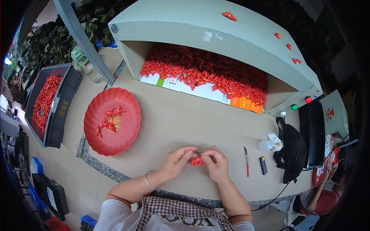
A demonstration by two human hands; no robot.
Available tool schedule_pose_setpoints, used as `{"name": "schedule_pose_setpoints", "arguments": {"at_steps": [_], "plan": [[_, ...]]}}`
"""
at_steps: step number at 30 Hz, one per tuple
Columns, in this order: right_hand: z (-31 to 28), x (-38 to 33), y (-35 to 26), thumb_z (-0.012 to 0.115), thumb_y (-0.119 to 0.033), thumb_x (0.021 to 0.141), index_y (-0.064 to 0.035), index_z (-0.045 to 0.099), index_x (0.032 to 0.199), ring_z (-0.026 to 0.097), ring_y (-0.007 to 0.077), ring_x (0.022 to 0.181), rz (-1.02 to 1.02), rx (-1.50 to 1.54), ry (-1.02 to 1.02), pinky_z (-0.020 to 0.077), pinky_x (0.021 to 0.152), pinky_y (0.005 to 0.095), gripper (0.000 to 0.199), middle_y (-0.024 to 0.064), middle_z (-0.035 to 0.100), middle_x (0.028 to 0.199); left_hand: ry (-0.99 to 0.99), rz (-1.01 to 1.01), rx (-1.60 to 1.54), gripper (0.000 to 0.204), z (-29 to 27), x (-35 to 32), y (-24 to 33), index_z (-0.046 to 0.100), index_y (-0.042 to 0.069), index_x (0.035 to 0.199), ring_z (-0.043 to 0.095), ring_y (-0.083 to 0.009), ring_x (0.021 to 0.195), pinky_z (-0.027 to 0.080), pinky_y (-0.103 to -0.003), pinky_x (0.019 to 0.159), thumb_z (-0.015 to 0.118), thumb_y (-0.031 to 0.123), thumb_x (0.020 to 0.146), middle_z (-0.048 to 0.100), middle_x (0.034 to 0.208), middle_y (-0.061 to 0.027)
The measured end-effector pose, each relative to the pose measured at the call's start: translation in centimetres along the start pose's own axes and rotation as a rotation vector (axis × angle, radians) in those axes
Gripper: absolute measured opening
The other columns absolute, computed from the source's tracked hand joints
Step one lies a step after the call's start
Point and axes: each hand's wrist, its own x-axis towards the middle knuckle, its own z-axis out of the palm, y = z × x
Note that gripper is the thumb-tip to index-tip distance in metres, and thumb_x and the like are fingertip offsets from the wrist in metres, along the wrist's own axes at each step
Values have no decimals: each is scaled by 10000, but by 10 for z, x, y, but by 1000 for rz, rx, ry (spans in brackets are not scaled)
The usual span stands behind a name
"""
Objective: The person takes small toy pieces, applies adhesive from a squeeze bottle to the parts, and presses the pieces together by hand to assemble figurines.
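My left hand (pixel 176 161) and my right hand (pixel 216 163) meet over the near part of the brown table (pixel 185 119). Between their fingertips they pinch a small red plastic part (pixel 196 161). A silver bangle sits on my left wrist. To the left lies a scalloped red plate (pixel 94 134) with a few red parts (pixel 108 121) in it. Farther back, a heap of the same red parts (pixel 208 71) spills from the open mouth of a pale green hopper (pixel 216 27).
A black crate (pixel 63 106) with red parts stands at the far left, a clear bottle (pixel 85 64) behind it. Right of my hands lie a red-handled tool (pixel 246 161) and a lighter (pixel 263 165), then a black bag (pixel 293 150) and crumpled tissue (pixel 270 141). Another person (pixel 322 192) sits at lower right.
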Motion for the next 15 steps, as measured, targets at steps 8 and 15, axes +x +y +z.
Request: {"name": "schedule_pose_setpoints", "arguments": {"at_steps": [8,15], "plan": [[2,-2,-2,601,-66,807,-18,578,831,516,75,653,118,91,49,424,578,189,59,22,529,804,-85,383,623,399,6,0,12,457,29,1178,546,-161,937,473,-270,758,596,104,811,527,989,-91],[-10,-2,-19,576,-63,819,-8,580,924,506,74,715,45,-23,179,417,616,183,119,27,514,833,-65,68,-38,395,5,0,5,446,43,1198,554,-112,894,470,-248,746,574,51,824,519,981,-50]]}}
